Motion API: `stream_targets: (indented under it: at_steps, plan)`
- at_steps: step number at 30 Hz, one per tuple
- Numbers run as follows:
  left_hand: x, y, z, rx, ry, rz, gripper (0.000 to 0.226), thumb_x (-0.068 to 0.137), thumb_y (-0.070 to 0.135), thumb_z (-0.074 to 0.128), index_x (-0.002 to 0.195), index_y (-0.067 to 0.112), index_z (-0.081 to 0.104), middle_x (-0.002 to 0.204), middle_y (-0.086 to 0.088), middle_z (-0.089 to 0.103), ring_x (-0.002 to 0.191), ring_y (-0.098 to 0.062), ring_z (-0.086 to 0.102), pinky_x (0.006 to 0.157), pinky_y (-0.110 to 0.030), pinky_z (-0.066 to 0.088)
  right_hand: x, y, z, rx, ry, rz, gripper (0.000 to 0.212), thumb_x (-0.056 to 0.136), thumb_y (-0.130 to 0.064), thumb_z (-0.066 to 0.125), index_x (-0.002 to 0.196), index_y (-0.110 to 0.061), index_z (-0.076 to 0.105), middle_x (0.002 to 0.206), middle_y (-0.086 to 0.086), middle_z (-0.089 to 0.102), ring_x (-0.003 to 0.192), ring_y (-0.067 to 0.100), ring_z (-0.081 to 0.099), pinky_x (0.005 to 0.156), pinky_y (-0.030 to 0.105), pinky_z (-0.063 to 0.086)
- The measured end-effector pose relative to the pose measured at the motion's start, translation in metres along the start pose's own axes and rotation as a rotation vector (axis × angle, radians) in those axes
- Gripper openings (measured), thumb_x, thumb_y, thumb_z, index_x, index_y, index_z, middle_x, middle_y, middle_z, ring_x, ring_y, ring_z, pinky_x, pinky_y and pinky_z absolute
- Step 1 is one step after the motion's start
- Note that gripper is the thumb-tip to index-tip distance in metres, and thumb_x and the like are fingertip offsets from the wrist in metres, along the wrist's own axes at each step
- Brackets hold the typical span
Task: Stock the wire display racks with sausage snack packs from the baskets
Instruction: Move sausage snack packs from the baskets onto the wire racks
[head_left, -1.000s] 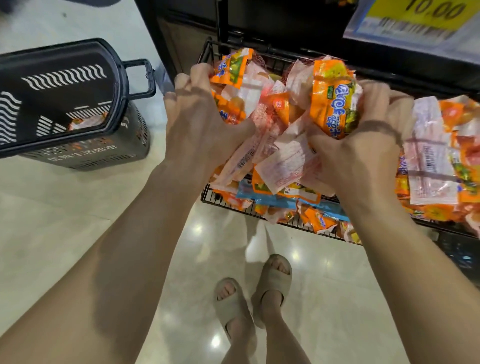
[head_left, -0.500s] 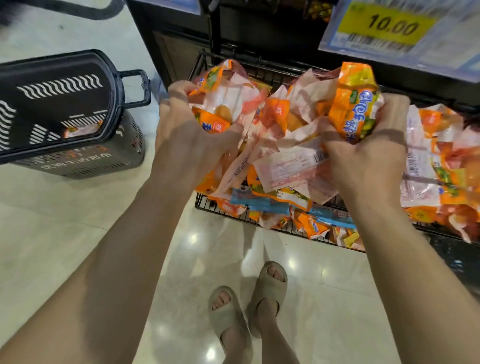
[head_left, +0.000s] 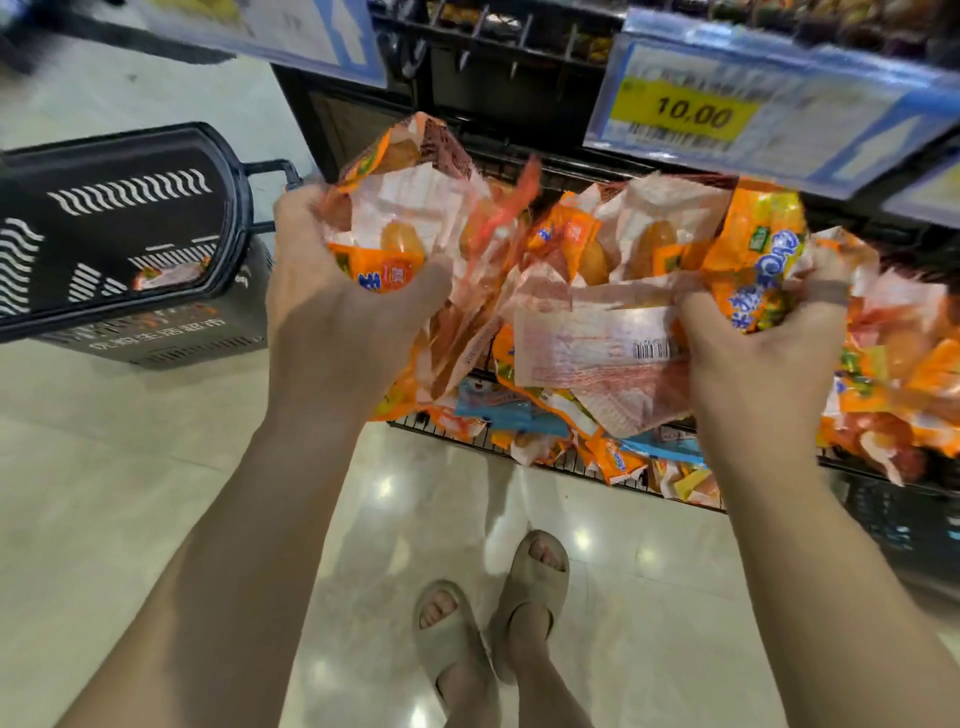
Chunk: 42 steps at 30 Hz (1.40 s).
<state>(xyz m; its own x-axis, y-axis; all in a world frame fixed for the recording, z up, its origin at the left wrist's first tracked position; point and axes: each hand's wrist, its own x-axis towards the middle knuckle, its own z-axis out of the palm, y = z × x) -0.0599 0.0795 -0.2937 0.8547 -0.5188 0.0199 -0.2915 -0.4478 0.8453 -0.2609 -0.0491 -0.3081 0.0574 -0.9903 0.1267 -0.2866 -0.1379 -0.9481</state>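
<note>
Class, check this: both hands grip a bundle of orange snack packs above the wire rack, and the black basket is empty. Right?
Not empty: the head view shows a snack pack lying in the black basket. The left hand and right hand do grip the bundle above the wire rack.

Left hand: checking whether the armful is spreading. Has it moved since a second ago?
Yes. The left hand, gripping sausage snack packs, has shifted left, closing on the black basket's handle.
</note>
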Motion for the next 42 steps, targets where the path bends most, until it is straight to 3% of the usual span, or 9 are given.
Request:
stream_targets:
  at_steps: [4,7,10,17,24,29,33,37,42]
  plan:
    - [-0.017,0.0,-0.005,0.013,0.064,0.008,0.065,0.074,0.051,0.086,0.121,0.032,0.045,0.112,0.009,0.063,0.103,-0.014,0.063,0.09,-0.036,0.054,-0.012,-0.006,-0.012,0.044,-0.017,0.043,0.036,0.088,-0.017,0.079,0.11,-0.018,0.051,0.091,-0.008,0.066,0.072,0.003,0.063,0.071,0.024,0.053]
    - [-0.025,0.004,-0.01,-0.005,0.089,-0.022,0.065,0.072,0.051,0.088,0.119,0.033,0.048,0.111,0.013,0.063,0.102,-0.009,0.062,0.088,-0.021,0.051,-0.021,-0.007,-0.02,0.085,-0.017,0.084,0.03,0.09,-0.012,0.076,0.105,-0.019,0.052,0.084,-0.009,0.062,0.066,0.003,0.057,0.066,0.024,0.05]
    - [-0.029,0.005,-0.016,-0.056,0.054,-0.075,0.064,0.072,0.045,0.09,0.117,0.041,0.045,0.11,0.017,0.061,0.099,-0.002,0.061,0.073,-0.001,0.041,-0.026,-0.008,-0.025,0.087,-0.01,0.116,0.03,0.089,-0.018,0.078,0.1,-0.029,0.052,0.086,-0.009,0.065,0.069,0.004,0.06,0.07,0.029,0.051]
    - [-0.054,0.011,-0.049,-0.062,0.007,-0.122,0.07,0.071,0.051,0.089,0.122,0.046,0.042,0.115,0.017,0.062,0.102,-0.002,0.062,0.082,-0.027,0.052,-0.049,-0.035,-0.038,0.05,-0.059,0.197,0.03,0.087,-0.022,0.081,0.099,-0.029,0.054,0.09,0.001,0.068,0.071,0.014,0.063,0.07,0.038,0.054]
    - [-0.096,0.032,-0.116,-0.027,0.018,-0.21,0.074,0.069,0.045,0.092,0.126,0.038,0.046,0.107,0.022,0.059,0.089,0.016,0.057,0.071,-0.007,0.042,-0.093,-0.097,-0.061,0.061,-0.176,0.279,0.03,0.089,-0.014,0.08,0.109,-0.018,0.058,0.088,-0.006,0.068,0.069,0.003,0.064,0.067,0.023,0.053]
    - [-0.121,0.052,-0.173,-0.016,0.044,-0.267,0.076,0.07,0.046,0.091,0.13,0.035,0.046,0.117,0.014,0.06,0.093,0.002,0.059,0.073,-0.011,0.04,-0.118,-0.136,-0.074,0.056,-0.28,0.335,0.03,0.088,-0.015,0.08,0.105,-0.018,0.056,0.084,-0.008,0.065,0.069,0.007,0.062,0.065,0.033,0.052]
    - [-0.138,0.067,-0.213,-0.023,0.085,-0.287,0.075,0.071,0.048,0.09,0.131,0.036,0.046,0.121,0.011,0.062,0.103,-0.011,0.062,0.077,-0.016,0.043,-0.13,-0.172,-0.078,0.046,-0.356,0.313,0.033,0.088,-0.018,0.081,0.111,-0.022,0.058,0.09,-0.008,0.069,0.07,-0.001,0.064,0.065,0.021,0.051]
    - [-0.148,0.084,-0.245,-0.046,0.158,-0.321,0.068,0.073,0.04,0.09,0.122,0.042,0.044,0.12,0.01,0.06,0.104,-0.015,0.059,0.084,-0.028,0.044,-0.135,-0.202,-0.076,0.043,-0.454,0.272,0.034,0.089,-0.02,0.081,0.113,-0.023,0.057,0.095,-0.004,0.071,0.077,0.008,0.067,0.068,0.028,0.054]
    - [-0.149,0.107,-0.279,-0.133,0.244,-0.374,0.07,0.072,0.034,0.093,0.122,0.044,0.045,0.107,0.022,0.061,0.088,0.009,0.06,0.07,-0.014,0.044,-0.13,-0.239,-0.06,0.073,-0.552,0.196,0.033,0.088,-0.017,0.08,0.112,-0.021,0.059,0.097,-0.001,0.071,0.075,0.005,0.066,0.064,0.019,0.05]
